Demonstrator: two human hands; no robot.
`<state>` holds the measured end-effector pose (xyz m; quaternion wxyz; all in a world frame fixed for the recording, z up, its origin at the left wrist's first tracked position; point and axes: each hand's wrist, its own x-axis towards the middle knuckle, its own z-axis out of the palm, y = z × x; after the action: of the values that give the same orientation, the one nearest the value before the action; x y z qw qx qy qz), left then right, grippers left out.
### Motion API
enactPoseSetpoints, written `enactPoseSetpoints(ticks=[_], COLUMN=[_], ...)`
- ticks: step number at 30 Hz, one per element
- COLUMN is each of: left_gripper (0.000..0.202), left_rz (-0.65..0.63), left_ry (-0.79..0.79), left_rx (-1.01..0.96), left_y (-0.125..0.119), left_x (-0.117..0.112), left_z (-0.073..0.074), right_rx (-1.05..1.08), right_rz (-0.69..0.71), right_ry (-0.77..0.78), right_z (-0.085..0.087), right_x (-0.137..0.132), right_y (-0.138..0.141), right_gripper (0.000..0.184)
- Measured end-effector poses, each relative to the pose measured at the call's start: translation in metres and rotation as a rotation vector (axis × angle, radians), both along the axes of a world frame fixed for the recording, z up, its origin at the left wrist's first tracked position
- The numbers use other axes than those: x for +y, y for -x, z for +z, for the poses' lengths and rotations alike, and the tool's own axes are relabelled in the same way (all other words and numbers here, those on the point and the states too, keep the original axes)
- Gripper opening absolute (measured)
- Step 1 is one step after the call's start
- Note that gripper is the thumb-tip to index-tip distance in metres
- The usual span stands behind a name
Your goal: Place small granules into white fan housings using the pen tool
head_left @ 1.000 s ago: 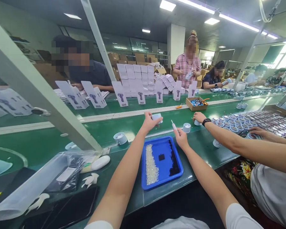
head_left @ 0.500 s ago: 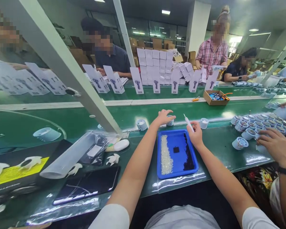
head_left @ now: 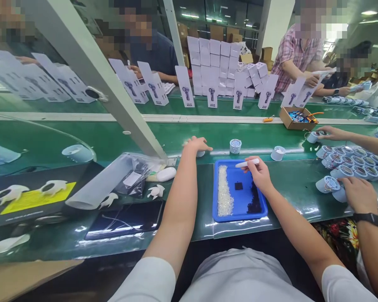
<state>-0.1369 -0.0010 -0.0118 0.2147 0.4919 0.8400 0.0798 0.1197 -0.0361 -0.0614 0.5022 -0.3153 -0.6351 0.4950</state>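
My left hand [head_left: 198, 145] is over a light-blue round fan housing [head_left: 200, 154], which it mostly covers; its visible fingers stretch out to the right past the housing. My right hand [head_left: 258, 173] grips a white pen-shaped tool [head_left: 247, 163] that lies almost level, pointing left over the tray's far edge. Below is a blue tray [head_left: 239, 214] with clear-white beads [head_left: 224, 197] along its left side, black bits [head_left: 254, 201] along the right, and a small black square [head_left: 238, 186] between them. Another fan housing [head_left: 235, 146] stands upright behind the tray, and a third [head_left: 278, 153] to the right.
On the right, a co-worker's hands [head_left: 360, 193] handle more housings in grouped rows [head_left: 354, 161]. A cardboard box [head_left: 297, 119] holds small parts. Left are a slanted metal post [head_left: 113, 92], a plastic sleeve [head_left: 99, 184], a phone [head_left: 126, 218] and white turtle-like pieces [head_left: 156, 191]. Printed white boxes [head_left: 185, 92] stand opposite.
My left hand has moved left, from the housing behind the tray to the one beside it. The pen-shaped tool has tipped from steep to nearly level, lower over the tray. The view has tilted down.
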Motion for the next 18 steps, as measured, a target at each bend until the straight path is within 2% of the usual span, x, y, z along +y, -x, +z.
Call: enactPoseSetpoints(ticks=[3,8,18], left_gripper=[0.071,0.082,0.085], left_rz=[0.004,0.057,0.104], left_ry=[0.01,-0.038,-0.07], left_rx=[-0.036,-0.078,-0.167], left_y=[0.007,0.014,0.014], left_x=[0.001,0.002,0.0], left_z=[-0.005,-0.009,-0.004], right_rx=[-0.039,-0.138,-0.288], right_rz=[0.099,0.171,0.124], right_ry=[0.018,0.015,-0.107], right_z=[0.0,0.001,0.005], right_x=[-0.005,-0.009,-0.012], right_y=[0.003,0.003,0.003], right_gripper=[0.051,0.046,0.04])
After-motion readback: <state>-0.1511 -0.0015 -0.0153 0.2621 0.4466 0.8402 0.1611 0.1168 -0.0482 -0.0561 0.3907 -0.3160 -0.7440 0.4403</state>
